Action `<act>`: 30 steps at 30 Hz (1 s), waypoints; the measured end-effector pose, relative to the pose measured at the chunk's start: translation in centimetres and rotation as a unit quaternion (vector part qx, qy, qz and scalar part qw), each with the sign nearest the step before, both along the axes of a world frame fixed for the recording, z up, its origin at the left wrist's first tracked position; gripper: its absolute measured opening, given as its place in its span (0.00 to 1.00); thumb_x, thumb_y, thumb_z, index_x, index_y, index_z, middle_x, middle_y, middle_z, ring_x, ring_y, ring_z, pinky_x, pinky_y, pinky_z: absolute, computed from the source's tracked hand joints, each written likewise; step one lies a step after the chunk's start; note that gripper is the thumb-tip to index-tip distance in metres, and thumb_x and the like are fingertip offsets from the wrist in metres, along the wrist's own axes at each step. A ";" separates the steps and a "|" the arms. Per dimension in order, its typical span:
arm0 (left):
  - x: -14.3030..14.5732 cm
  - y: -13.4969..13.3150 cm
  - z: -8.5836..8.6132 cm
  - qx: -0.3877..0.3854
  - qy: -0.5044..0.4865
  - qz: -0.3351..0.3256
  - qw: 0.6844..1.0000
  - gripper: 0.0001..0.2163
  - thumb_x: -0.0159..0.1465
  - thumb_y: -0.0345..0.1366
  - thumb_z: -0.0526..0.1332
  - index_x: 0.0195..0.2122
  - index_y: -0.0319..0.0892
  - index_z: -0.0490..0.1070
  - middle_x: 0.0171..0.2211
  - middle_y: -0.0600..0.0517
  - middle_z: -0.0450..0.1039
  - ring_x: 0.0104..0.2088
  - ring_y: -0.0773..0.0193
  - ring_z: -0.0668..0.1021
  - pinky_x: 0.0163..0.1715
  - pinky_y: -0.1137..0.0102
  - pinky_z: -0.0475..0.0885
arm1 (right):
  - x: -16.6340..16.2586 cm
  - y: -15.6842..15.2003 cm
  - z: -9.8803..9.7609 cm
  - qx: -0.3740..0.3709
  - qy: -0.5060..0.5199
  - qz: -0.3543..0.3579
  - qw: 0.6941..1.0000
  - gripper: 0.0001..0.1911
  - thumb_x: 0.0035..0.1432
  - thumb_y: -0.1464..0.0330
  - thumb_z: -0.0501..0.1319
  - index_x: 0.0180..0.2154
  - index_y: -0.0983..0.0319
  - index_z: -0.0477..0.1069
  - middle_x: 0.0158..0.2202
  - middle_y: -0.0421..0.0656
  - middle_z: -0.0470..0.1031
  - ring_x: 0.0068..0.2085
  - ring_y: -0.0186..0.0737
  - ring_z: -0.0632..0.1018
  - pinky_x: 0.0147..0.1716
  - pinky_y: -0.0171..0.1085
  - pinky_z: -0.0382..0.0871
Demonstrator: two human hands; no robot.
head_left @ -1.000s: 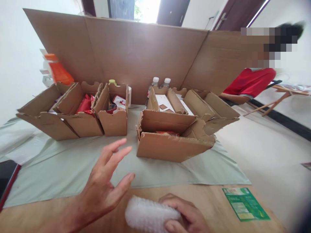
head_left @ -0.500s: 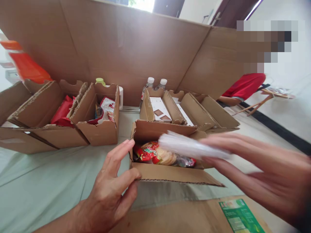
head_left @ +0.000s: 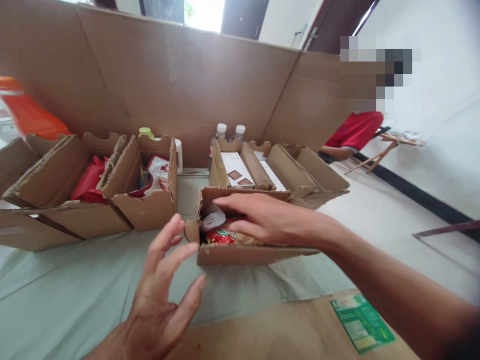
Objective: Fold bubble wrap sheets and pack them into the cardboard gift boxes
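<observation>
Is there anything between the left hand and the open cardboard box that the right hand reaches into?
Nothing visible. The left hand hovers open over bare green cloth, just short of the box. The right hand is already inside it, on the snack packets.

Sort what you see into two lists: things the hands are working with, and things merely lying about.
In use:
right hand, reaching into the near cardboard box
bubble wrap and red snack packets in that box
left hand, open, beside the box

Lying about:
two water bottles
orange bottle
green leaflet
left boxes
</observation>
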State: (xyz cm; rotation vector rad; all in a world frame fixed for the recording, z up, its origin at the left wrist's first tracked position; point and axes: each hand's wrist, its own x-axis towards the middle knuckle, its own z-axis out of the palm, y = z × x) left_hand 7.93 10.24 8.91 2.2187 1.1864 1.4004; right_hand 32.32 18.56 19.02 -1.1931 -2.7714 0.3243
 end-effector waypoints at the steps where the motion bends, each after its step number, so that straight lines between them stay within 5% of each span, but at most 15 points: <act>1: -0.6 -0.3 -0.5 -0.021 -0.016 0.013 1.000 0.24 0.67 0.32 0.61 0.64 0.51 0.62 0.72 0.44 0.54 0.68 0.46 0.67 0.61 0.46 0.72 | 2.4 -2.2 0.8 0.021 0.043 -0.030 0.998 0.20 0.68 0.64 0.60 0.60 0.55 0.72 0.56 0.40 0.79 0.54 0.45 0.81 0.51 0.44 0.77; 4: -2.4 -1.1 -2.5 -0.103 -0.034 0.036 0.993 0.29 0.69 0.37 0.61 0.70 0.53 0.55 0.72 0.43 0.55 0.68 0.44 0.67 0.61 0.45 0.72 | 9.2 -9.5 0.4 0.153 0.132 -0.248 0.948 0.15 0.71 0.57 0.57 0.52 0.49 0.79 0.48 0.41 0.83 0.47 0.44 0.83 0.44 0.42 0.78; 7: -2.5 -1.0 -4.2 -0.181 -0.051 0.027 0.982 0.33 0.70 0.41 0.60 0.73 0.55 0.48 0.72 0.41 0.55 0.66 0.44 0.69 0.59 0.46 0.73 | 12.5 -13.3 -4.0 0.184 0.227 -0.425 0.857 0.15 0.66 0.52 0.62 0.47 0.50 0.80 0.44 0.47 0.84 0.41 0.48 0.84 0.41 0.46 0.79; 11: 1.4 1.5 -4.8 -0.229 -0.112 -0.047 0.966 0.38 0.68 0.45 0.62 0.74 0.50 0.43 0.73 0.39 0.53 0.71 0.44 0.62 0.63 0.46 0.69 | 10.6 -10.8 -10.4 0.050 0.336 -0.398 0.852 0.38 0.50 0.46 0.70 0.57 0.59 0.71 0.54 0.52 0.80 0.47 0.54 0.82 0.44 0.51 0.80; 14: 4.0 2.3 -4.8 -0.252 -0.169 -0.094 0.948 0.33 0.69 0.46 0.60 0.71 0.43 0.50 0.67 0.37 0.64 0.67 0.47 0.69 0.62 0.49 0.70 | 7.9 -9.2 -12.3 0.003 0.386 -0.405 0.829 0.36 0.48 0.43 0.69 0.48 0.63 0.74 0.47 0.54 0.82 0.46 0.56 0.83 0.46 0.53 0.79; 17: 2.4 -0.7 -5.3 -0.267 -0.182 -0.070 0.944 0.27 0.71 0.47 0.58 0.68 0.43 0.57 0.61 0.39 0.71 0.61 0.49 0.75 0.59 0.53 0.73 | 4.9 -11.8 -12.1 0.026 0.394 -0.408 0.823 0.31 0.51 0.46 0.69 0.46 0.63 0.76 0.45 0.54 0.83 0.46 0.58 0.83 0.47 0.53 0.78; 20: -2.8 -5.6 -5.5 -0.272 -0.162 0.010 0.948 0.23 0.71 0.49 0.59 0.63 0.45 0.64 0.59 0.43 0.74 0.60 0.49 0.76 0.55 0.58 0.76 | 0.8 -15.1 -11.2 0.022 0.413 -0.355 0.839 0.29 0.57 0.52 0.69 0.54 0.62 0.74 0.48 0.52 0.82 0.47 0.54 0.83 0.46 0.49 0.79; 24: -7.4 -7.5 -3.1 -0.244 -0.204 0.116 0.941 0.25 0.68 0.50 0.64 0.62 0.44 0.66 0.55 0.45 0.77 0.56 0.51 0.79 0.54 0.61 0.76 | -3.8 -14.3 -9.6 -0.006 0.460 -0.266 0.847 0.27 0.56 0.54 0.70 0.53 0.60 0.74 0.45 0.49 0.82 0.44 0.51 0.82 0.44 0.46 0.79; 27: -5.6 -5.9 -1.4 -0.239 -0.235 0.081 0.939 0.27 0.66 0.51 0.64 0.61 0.42 0.67 0.55 0.44 0.77 0.54 0.51 0.79 0.55 0.60 0.75 | -2.9 -13.0 -9.5 0.015 0.487 -0.297 0.821 0.25 0.54 0.50 0.71 0.46 0.60 0.77 0.43 0.49 0.83 0.45 0.52 0.82 0.48 0.49 0.78; 30: -2.2 -6.2 -1.9 -0.284 -0.232 0.008 0.930 0.30 0.67 0.49 0.63 0.67 0.43 0.62 0.61 0.41 0.71 0.60 0.48 0.75 0.56 0.59 0.74 | 0.6 -14.4 -10.8 0.018 0.486 -0.354 0.799 0.26 0.53 0.51 0.71 0.48 0.59 0.76 0.49 0.51 0.82 0.52 0.55 0.80 0.56 0.53 0.73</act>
